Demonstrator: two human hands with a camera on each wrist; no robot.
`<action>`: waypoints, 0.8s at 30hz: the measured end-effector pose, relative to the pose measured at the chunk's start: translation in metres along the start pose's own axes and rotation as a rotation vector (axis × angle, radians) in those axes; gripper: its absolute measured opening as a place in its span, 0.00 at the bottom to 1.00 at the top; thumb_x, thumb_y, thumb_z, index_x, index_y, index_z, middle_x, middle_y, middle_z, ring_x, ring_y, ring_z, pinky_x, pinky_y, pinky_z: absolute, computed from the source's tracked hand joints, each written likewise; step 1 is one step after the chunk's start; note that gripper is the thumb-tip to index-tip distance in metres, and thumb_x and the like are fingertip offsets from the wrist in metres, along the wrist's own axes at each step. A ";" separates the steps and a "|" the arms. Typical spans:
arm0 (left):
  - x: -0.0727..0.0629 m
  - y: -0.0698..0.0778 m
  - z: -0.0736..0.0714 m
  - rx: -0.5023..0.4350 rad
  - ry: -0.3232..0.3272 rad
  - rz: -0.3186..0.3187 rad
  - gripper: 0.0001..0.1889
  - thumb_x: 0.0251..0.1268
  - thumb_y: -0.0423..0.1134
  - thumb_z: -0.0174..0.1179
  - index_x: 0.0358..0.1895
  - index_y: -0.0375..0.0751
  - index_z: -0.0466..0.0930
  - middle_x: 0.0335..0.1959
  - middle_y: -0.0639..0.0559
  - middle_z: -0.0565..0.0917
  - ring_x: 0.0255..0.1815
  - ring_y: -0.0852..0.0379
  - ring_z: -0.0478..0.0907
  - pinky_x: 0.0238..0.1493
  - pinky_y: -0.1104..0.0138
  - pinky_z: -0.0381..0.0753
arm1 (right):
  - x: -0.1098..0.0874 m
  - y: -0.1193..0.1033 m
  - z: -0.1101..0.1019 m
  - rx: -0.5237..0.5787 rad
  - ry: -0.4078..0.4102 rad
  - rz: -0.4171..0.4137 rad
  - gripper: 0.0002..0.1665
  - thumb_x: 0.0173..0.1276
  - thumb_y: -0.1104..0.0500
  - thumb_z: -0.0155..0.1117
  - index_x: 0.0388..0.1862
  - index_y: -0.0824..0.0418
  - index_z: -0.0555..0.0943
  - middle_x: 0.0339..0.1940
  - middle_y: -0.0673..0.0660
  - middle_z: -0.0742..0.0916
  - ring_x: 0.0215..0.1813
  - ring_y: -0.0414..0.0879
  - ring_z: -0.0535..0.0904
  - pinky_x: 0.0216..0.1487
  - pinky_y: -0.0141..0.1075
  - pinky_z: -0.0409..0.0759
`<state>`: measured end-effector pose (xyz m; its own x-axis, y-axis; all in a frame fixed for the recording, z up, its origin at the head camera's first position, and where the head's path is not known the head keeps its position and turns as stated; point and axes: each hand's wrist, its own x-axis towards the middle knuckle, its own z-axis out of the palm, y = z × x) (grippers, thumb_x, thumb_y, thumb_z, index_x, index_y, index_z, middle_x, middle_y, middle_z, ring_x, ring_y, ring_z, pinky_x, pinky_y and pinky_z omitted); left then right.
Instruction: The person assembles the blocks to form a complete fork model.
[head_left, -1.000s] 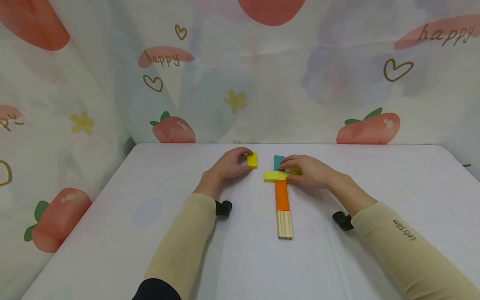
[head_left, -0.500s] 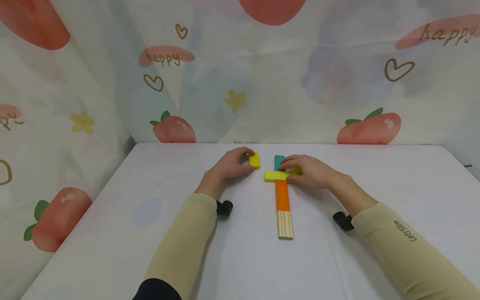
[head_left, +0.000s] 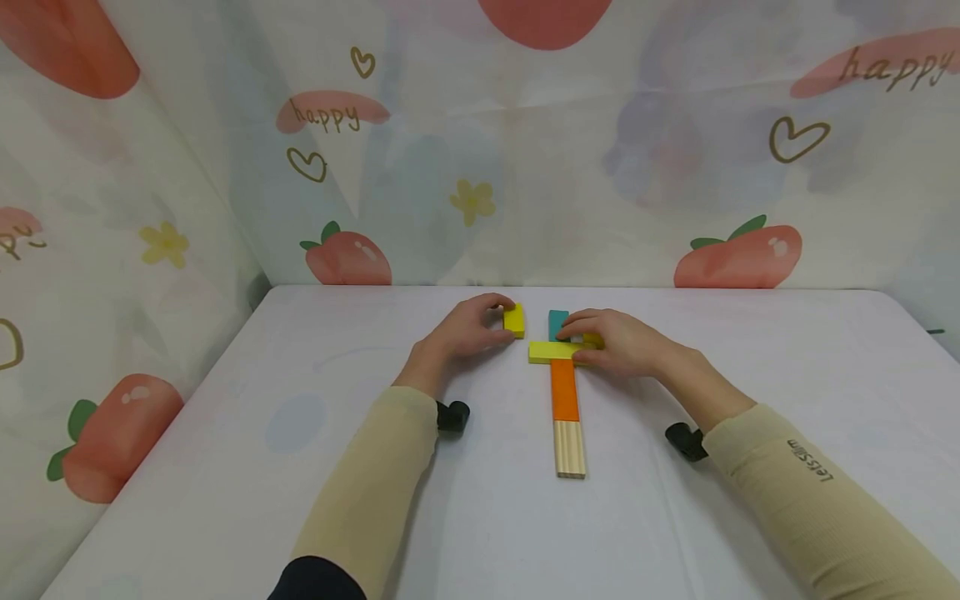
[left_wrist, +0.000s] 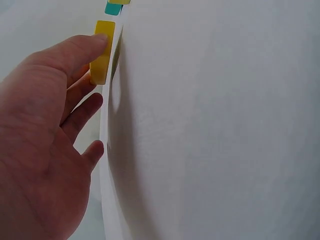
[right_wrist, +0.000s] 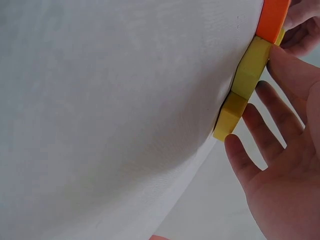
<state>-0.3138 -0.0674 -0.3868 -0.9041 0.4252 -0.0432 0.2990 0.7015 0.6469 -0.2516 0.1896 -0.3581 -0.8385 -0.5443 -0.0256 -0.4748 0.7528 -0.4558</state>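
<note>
My left hand (head_left: 467,327) pinches a yellow wooden block (head_left: 515,322) at the far part of the table; in the left wrist view the thumb lies on the face of this block (left_wrist: 102,55). To its right stands a teal block (head_left: 557,324), behind a yellow-green block (head_left: 550,352) set crosswise. My right hand (head_left: 621,343) holds the right end of the yellow-green block, thumb on its near side and index finger reaching toward the teal one. A second yellow block (right_wrist: 230,116) sits by the right fingertips, partly hidden by the hand in the head view.
From the crosswise block toward me run an orange block (head_left: 564,390) and a bare-wood block (head_left: 569,450) with grooves, in line. A white cloth covers the table (head_left: 487,517). Patterned curtains (head_left: 555,167) hang behind and at the left side.
The left hand has moved slightly to the right with its yellow block, nearer the teal block. My right hand and the other blocks keep their places.
</note>
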 end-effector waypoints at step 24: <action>0.004 0.010 0.009 0.027 -0.022 0.024 0.24 0.67 0.45 0.68 0.65 0.52 0.76 0.67 0.56 0.75 0.68 0.55 0.68 0.72 0.59 0.63 | -0.001 0.000 -0.001 -0.007 0.005 -0.010 0.19 0.71 0.61 0.66 0.60 0.62 0.83 0.67 0.65 0.78 0.70 0.65 0.68 0.71 0.61 0.62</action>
<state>-0.3115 -0.0536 -0.3872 -0.8898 0.4541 -0.0452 0.3285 0.7061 0.6273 -0.2513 0.1901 -0.3565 -0.8350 -0.5500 -0.0166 -0.4851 0.7500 -0.4496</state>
